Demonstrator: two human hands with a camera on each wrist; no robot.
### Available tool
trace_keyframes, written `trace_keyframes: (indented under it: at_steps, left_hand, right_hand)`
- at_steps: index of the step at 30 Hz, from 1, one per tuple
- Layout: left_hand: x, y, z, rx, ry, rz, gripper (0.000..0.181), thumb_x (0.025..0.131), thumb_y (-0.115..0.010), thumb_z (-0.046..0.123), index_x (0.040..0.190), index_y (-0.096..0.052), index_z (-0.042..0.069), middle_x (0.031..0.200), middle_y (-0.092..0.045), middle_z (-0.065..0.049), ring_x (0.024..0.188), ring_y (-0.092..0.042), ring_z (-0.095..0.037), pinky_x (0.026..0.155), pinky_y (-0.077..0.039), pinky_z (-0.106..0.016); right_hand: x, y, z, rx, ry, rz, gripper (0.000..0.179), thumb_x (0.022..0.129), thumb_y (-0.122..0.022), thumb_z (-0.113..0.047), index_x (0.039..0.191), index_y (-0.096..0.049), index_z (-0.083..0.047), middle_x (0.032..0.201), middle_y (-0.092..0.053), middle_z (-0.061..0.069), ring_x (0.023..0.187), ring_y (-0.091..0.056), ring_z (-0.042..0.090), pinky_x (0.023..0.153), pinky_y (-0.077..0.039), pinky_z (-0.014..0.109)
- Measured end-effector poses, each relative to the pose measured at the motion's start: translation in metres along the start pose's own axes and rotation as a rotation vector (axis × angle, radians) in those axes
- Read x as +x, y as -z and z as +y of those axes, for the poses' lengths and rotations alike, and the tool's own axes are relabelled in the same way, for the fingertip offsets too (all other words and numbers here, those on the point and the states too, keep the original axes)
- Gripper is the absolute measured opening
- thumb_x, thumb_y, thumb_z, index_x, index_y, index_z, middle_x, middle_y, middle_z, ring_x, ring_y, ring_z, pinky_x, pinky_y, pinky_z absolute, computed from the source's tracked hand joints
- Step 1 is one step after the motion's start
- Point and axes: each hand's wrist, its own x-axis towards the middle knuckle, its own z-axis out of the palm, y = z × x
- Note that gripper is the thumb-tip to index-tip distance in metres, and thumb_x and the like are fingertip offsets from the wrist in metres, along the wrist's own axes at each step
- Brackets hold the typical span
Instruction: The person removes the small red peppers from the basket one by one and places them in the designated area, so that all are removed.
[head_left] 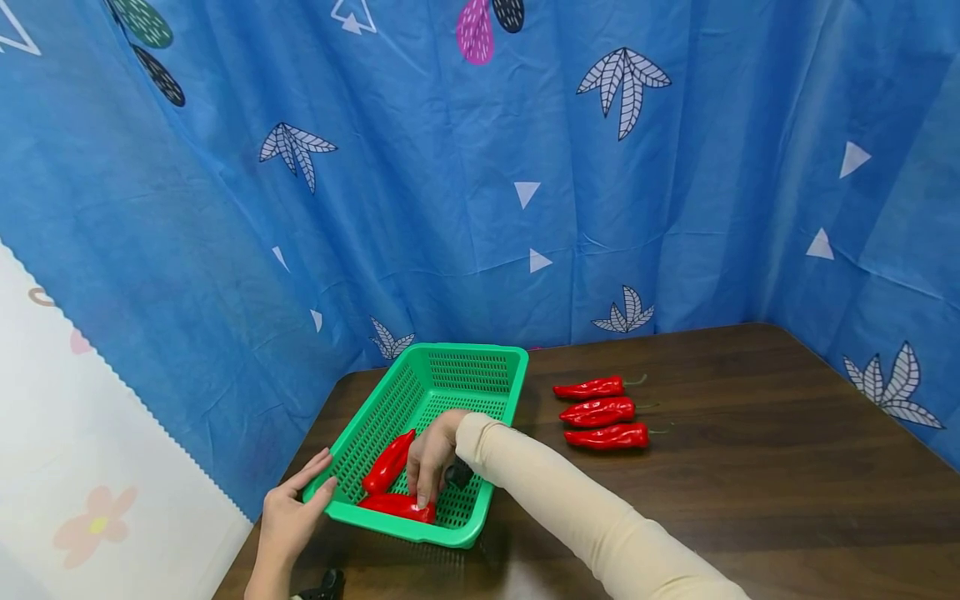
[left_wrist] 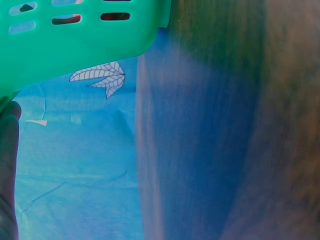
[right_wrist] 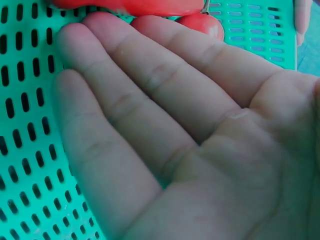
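Pepper [head_left: 397, 506], red, inside basket [head_left: 375, 522], just beside its near wall. Touched by right grip [head_left: 433, 454]; whether pinched, cannot be told. Basket rim held by left grip [head_left: 291, 517]. Pepper judged light, smooth, slippery; best taken around thick body, unsqueezed.

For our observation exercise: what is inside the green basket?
Two red peppers and the right hand; that hand and sleeve hide part of the basket and anything there.
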Motion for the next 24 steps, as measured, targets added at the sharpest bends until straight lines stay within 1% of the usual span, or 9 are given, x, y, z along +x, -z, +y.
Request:
trace_keyframes:
  at_steps: [7,10,13,17,19,24]
  left_hand:
    - [0.0003,0.0003,0.0016,-0.007,0.031,-0.006,0.038,0.088,-0.077,0.008,0.126,-0.071,0.006,0.135,-0.063,-0.008,0.097,-0.054,0.025,0.077,-0.050,-0.003]
    - [0.0003,0.0003,0.0014,-0.008,0.024,-0.005,0.038,0.088,-0.077,0.008,0.125,-0.071,0.005,0.134,-0.063,-0.006,0.097,-0.054,0.024,0.077,-0.050,-0.004]
    - [-0.0002,0.0004,0.0014,-0.013,0.010,-0.004,0.038,0.088,-0.077,0.008,0.125,-0.071,0.003,0.133,-0.064,-0.002,0.098,-0.055,0.024,0.078,-0.051,-0.004]
    - [-0.0013,0.0008,0.0023,-0.013,0.010,-0.007,0.038,0.088,-0.076,0.008,0.125,-0.070,0.002,0.132,-0.064,0.005,0.098,-0.055,0.024,0.078,-0.051,-0.004]
    - [-0.0011,0.0008,0.0023,-0.006,0.013,-0.007,0.038,0.088,-0.077,0.009,0.125,-0.070,0.002,0.132,-0.064,0.003,0.097,-0.055,0.024,0.078,-0.051,-0.004]
    - [0.0002,0.0004,0.0013,0.009,0.026,-0.006,0.038,0.088,-0.077,0.009,0.126,-0.071,0.004,0.134,-0.063,-0.008,0.097,-0.053,0.025,0.077,-0.050,-0.003]
  right_hand:
    - [0.0019,-0.0009,-0.0005,0.002,-0.011,0.013,0.040,0.095,-0.069,-0.016,0.133,-0.062,-0.006,0.119,-0.068,-0.001,0.104,-0.068,0.010,0.090,-0.057,0.023]
    - [0.0028,-0.0026,-0.0009,-0.006,-0.016,0.020,0.039,0.095,-0.069,-0.017,0.133,-0.063,-0.006,0.119,-0.068,-0.001,0.104,-0.068,0.011,0.091,-0.057,0.023]
    - [0.0029,-0.0044,-0.0017,-0.029,-0.017,0.026,0.040,0.095,-0.069,-0.017,0.133,-0.063,-0.007,0.119,-0.068,-0.001,0.103,-0.069,0.011,0.090,-0.057,0.022]
    - [0.0030,-0.0054,-0.0025,-0.047,-0.017,0.021,0.042,0.095,-0.069,-0.018,0.135,-0.061,-0.009,0.122,-0.066,-0.001,0.104,-0.069,0.011,0.090,-0.056,0.022]
    - [0.0036,-0.0059,-0.0027,-0.036,-0.016,0.018,0.044,0.095,-0.069,-0.016,0.137,-0.059,-0.009,0.124,-0.065,-0.001,0.104,-0.069,0.011,0.090,-0.056,0.022]
    - [0.0048,-0.0076,-0.0044,-0.009,-0.017,0.019,0.048,0.094,-0.070,-0.013,0.140,-0.056,-0.009,0.126,-0.064,-0.001,0.104,-0.069,0.012,0.090,-0.057,0.023]
